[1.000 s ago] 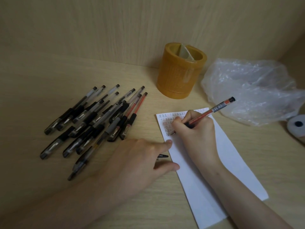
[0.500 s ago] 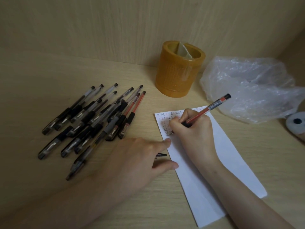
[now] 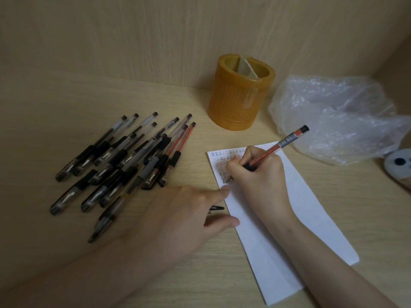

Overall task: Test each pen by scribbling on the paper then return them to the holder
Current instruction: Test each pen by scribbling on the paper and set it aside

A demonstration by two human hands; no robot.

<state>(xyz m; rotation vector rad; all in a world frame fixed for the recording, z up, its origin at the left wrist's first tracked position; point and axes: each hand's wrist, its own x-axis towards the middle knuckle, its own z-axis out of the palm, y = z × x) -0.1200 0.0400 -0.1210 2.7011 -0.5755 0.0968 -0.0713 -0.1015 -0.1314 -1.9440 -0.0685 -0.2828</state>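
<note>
A pale wooden desk [image 3: 66, 96] meets a wooden wall [image 3: 133, 30]. The right hand [image 3: 258, 176] pinches the red pen [image 3: 273, 150], tip on the paper [image 3: 311, 218], top pointing to two o'clock. The left hand [image 3: 184, 216] lies flat, fingers spread, at the paper's edge. The yellow holder [image 3: 233, 103] at twelve o'clock shows only a divider inside.

The left hand [image 3: 184, 216] is held flat, palm down, at lower centre, fingers straight, its forearm stretched in from the lower left. The right hand [image 3: 258, 174], right of centre, is curled round a red-barrelled plastic pen [image 3: 280, 144], its forearm extended from the lower right.
</note>
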